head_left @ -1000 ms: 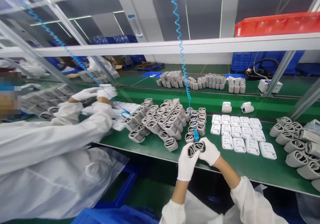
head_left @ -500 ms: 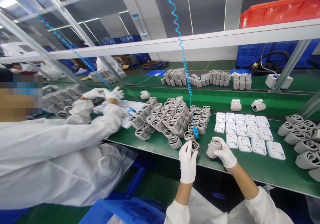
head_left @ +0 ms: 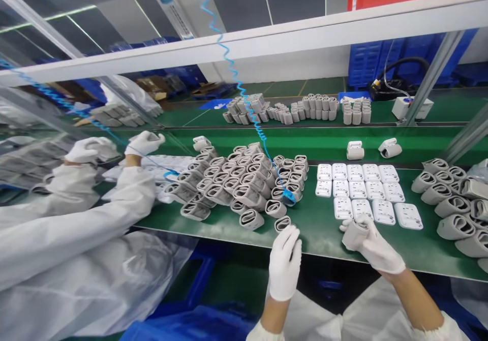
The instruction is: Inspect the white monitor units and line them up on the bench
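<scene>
My right hand [head_left: 375, 247], in a white glove, grips a rolled grey blood pressure cuff [head_left: 354, 235] just in front of the rows of white device units [head_left: 356, 188]. My left hand [head_left: 284, 265], also gloved, is at the bench's front edge, thumb a little apart from the fingers. Its fingertips are close to a single rolled cuff [head_left: 282, 224] standing on the green bench; whether they touch it I cannot tell. Behind that cuff a large heap of rolled grey cuffs [head_left: 244, 178] fills the middle of the bench.
A blue coiled air hose [head_left: 238, 84] hangs down to a blue nozzle [head_left: 288, 196] by the heap. More rolled cuffs [head_left: 453, 204] stand at right. Two cuffs with white units [head_left: 355, 150] sit at the back ledge. A co-worker's gloved hands [head_left: 143, 144] are at left.
My right hand has carried its cuff rightward, toward the white units. My left hand has drawn back slightly from the standing cuff. The view has shifted, and the co-worker's hands have moved apart.
</scene>
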`<action>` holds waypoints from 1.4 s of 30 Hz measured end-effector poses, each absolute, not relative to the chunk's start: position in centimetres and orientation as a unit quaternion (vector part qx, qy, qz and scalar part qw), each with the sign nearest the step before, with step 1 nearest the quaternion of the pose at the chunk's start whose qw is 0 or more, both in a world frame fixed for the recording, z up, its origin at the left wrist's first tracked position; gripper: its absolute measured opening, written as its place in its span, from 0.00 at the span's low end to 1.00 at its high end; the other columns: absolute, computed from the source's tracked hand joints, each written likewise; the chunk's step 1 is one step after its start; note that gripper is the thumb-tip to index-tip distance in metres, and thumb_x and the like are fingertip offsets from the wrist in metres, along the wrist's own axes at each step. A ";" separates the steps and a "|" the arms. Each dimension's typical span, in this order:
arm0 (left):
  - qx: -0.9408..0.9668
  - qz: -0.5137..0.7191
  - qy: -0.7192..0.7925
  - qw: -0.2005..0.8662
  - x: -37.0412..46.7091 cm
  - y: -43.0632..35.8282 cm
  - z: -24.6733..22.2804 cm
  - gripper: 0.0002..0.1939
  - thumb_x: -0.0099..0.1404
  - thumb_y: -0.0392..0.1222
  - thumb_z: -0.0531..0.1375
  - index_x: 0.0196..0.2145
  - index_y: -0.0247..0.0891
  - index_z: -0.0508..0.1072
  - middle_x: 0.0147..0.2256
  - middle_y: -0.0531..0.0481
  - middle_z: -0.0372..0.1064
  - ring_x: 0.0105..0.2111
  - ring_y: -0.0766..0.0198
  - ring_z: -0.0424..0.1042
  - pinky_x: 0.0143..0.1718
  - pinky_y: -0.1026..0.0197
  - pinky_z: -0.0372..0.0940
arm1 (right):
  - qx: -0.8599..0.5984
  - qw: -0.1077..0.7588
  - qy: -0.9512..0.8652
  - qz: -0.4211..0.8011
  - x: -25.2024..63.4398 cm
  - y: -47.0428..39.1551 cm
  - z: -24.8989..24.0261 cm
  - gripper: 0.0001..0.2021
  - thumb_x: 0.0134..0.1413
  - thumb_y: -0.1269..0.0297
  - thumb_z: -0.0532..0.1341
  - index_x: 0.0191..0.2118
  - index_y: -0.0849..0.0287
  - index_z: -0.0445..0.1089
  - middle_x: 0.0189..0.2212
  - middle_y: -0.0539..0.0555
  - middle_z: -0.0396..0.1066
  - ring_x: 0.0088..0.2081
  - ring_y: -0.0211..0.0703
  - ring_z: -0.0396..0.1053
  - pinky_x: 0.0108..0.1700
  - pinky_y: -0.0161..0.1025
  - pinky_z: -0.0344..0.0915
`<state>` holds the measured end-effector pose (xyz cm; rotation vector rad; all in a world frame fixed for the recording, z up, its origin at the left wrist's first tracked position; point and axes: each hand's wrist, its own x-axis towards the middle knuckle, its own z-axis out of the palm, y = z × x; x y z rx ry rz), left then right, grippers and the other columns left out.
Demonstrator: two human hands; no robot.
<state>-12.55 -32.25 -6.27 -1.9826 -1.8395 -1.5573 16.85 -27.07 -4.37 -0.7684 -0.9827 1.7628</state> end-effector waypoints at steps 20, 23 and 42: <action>-0.757 -0.310 -0.523 -0.241 -4.3 -23.9 -4.3 0.27 0.64 0.33 0.70 0.60 0.45 0.82 0.71 0.38 0.68 0.69 0.39 0.70 0.69 0.35 0.70 | -0.253 0.507 -0.331 0.754 16.9 -27.5 -4.9 0.35 0.57 0.39 0.77 0.64 0.49 0.73 0.63 0.68 0.76 0.59 0.70 0.79 0.61 0.67 0.71; -0.774 -0.269 -0.530 -0.217 -2.8 -22.4 -3.9 0.18 0.59 0.32 0.74 0.48 0.44 0.85 0.74 0.39 0.63 0.67 0.36 0.72 0.63 0.35 0.73 | -0.256 0.507 -0.315 0.760 17.2 -27.6 -5.2 0.36 0.57 0.36 0.76 0.63 0.53 0.75 0.61 0.69 0.77 0.58 0.70 0.79 0.49 0.57 0.78; -0.710 -0.325 -0.595 -0.190 -5.2 -24.1 -7.8 0.42 0.60 0.39 0.71 0.71 0.37 0.68 0.62 0.31 0.74 0.65 0.35 0.72 0.65 0.35 0.69 | -0.330 0.506 -0.304 0.736 17.2 -26.9 -5.0 0.34 0.63 0.31 0.68 0.62 0.53 0.76 0.57 0.66 0.80 0.58 0.66 0.79 0.48 0.52 0.80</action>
